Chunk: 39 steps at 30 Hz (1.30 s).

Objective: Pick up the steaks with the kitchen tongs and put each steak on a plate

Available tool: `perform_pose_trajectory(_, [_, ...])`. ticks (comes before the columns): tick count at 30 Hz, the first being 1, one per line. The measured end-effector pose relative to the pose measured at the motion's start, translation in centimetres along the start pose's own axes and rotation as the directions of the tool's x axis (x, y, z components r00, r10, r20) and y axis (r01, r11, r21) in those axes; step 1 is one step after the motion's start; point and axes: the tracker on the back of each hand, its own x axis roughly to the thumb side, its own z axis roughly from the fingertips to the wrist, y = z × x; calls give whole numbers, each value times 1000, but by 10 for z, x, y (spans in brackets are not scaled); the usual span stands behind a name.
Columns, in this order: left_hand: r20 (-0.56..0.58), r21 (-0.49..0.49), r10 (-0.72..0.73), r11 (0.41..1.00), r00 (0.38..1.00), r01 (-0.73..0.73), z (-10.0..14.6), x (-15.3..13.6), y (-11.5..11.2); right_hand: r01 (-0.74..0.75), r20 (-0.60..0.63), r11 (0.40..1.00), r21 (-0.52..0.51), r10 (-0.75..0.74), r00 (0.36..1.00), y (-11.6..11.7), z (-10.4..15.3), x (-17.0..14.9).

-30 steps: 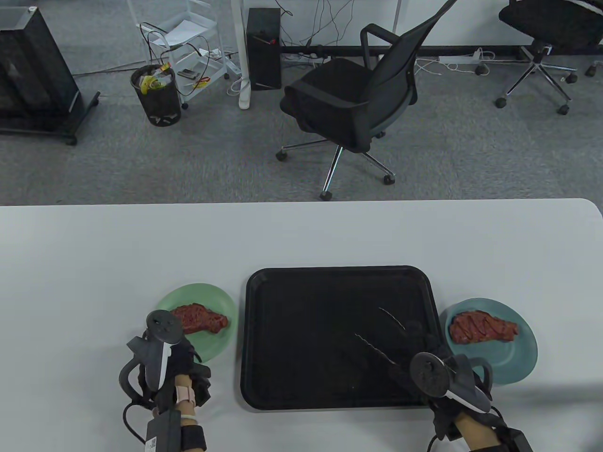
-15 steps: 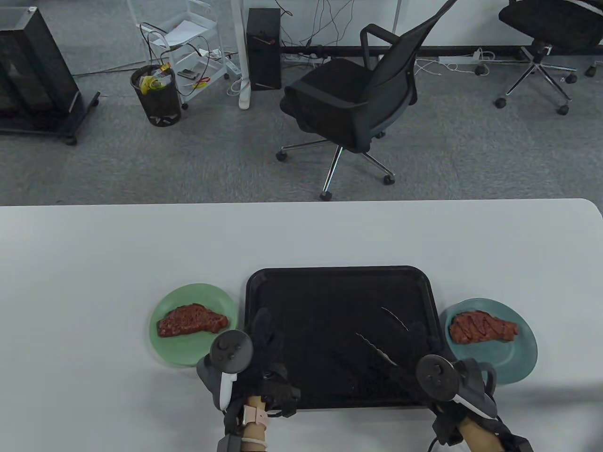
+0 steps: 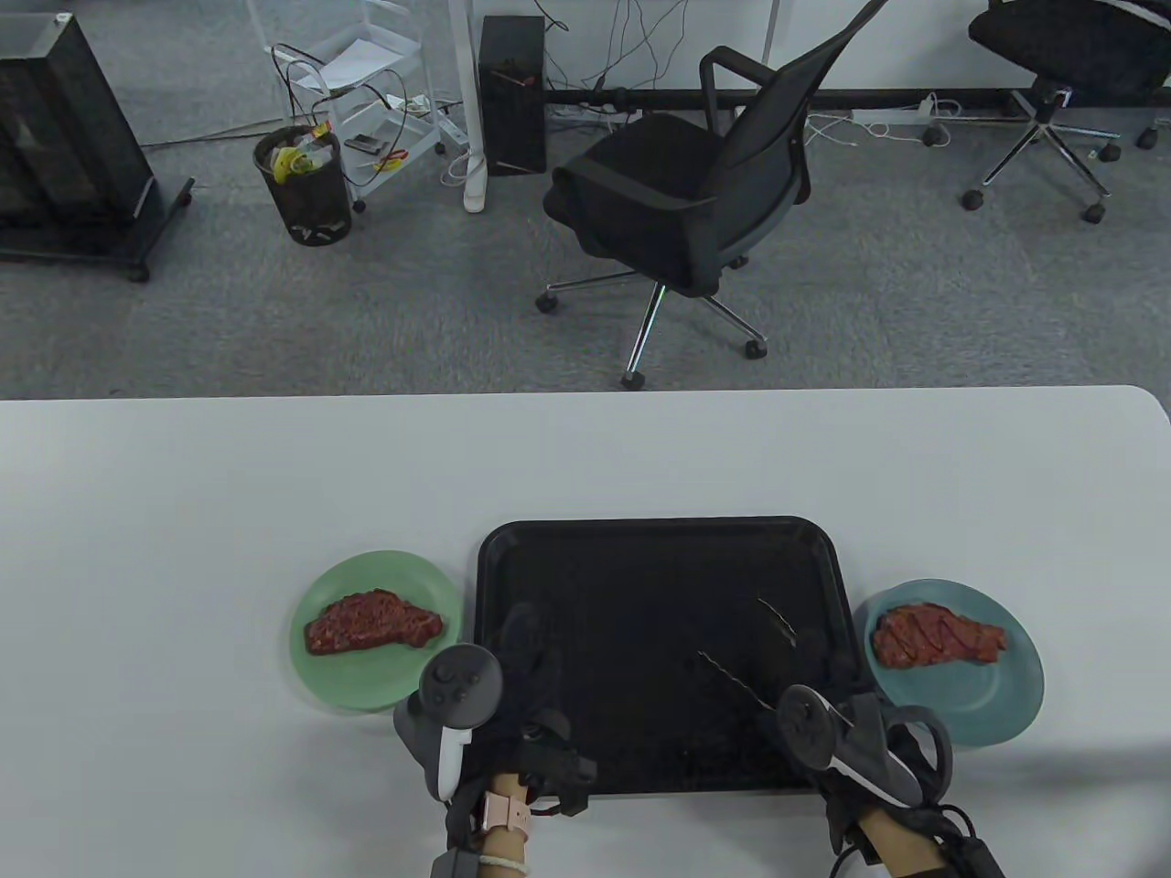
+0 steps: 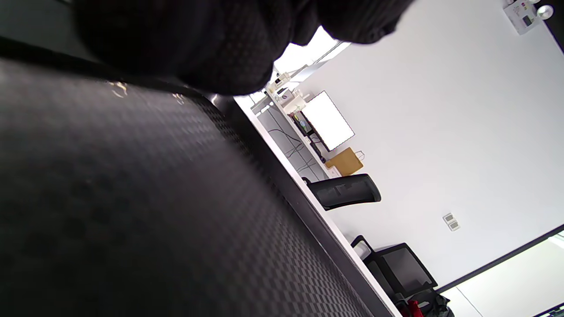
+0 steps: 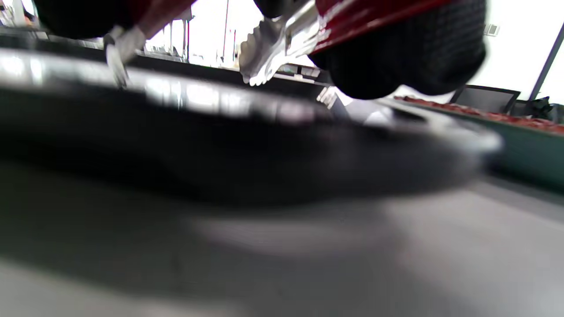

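Observation:
Two red steaks lie on plates: one steak (image 3: pixel 371 624) on the green plate (image 3: pixel 348 681) left of the black tray (image 3: pixel 640 567), the other steak (image 3: pixel 939 637) on the teal plate (image 3: pixel 997 709) to the tray's right. My right hand (image 3: pixel 846 722) grips the kitchen tongs (image 3: pixel 736 681) at the tray's near right corner. The tongs' metal tips (image 5: pixel 264 57) stand apart over the bare tray, holding nothing. My left hand (image 3: pixel 526 654) rests flat on the tray's near left part, its fingers (image 4: pixel 189 39) lying on the textured surface.
The tray (image 4: pixel 132 211) sits near the white table's (image 3: pixel 274 476) front edge. Beyond the far edge stand an office chair (image 3: pixel 686 201), a bin (image 3: pixel 304 187) and a wire cart (image 3: pixel 366 101) on the carpet.
My left hand moved right from beside the green plate onto the tray's near left part, uncovering that steak. My right hand tilted slightly, with the tongs shifting a little toward the right.

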Motion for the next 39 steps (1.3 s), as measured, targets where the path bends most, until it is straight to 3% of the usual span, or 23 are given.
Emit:
perform_pose_trajectory(6, [-5,-6,0,1000,1000,0,1,0,-4,-17,-13,999,28,17,1000,4,-1,-1])
perform_pose_trajectory(9, [-9,3,11,1000,1000,-11,0,-2,-4,-18,1,986,166,18,1000,5,-2,-2])
perform_pose_trajectory(10, [-10,6,24,1000,1000,-24,0,-3,-4,-9,9,986,166,8,1000,3,-1,-3])
perform_pose_trajectory(12, [-15,7,33,999,999,-33,0,-4,-3,31,8,991,127,-32,999,-5,2,-5])
perform_pose_trajectory(15, [-6,28,74,997,997,-74,1,-2,-1,163,5,986,-36,-163,987,-31,4,-9])
perform_pose_trajectory(16, [-2,38,98,995,995,-97,2,0,-1,255,12,957,-135,-255,967,-45,4,-10])
perform_pose_trajectory(18, [6,40,126,991,992,-126,3,3,-3,391,33,895,-212,-394,919,-60,1,-10])
perform_pose_trajectory(22, [24,15,132,991,991,-132,5,8,-9,725,91,646,-237,-728,679,-72,-10,-2])
perform_pose_trajectory(24, [30,13,129,992,991,-129,5,10,-10,762,95,599,-246,-768,634,-66,-13,5])
perform_pose_trajectory(26, [33,9,136,991,990,-137,5,10,-10,750,105,614,-248,-752,651,-55,-16,13])
perform_pose_trajectory(30, [25,9,136,991,990,-136,4,8,-9,642,101,743,-188,-636,765,-46,-17,18])
perform_pose_trajectory(39, [15,11,142,990,990,-142,3,6,-9,622,93,761,-183,-617,782,-42,-13,16])
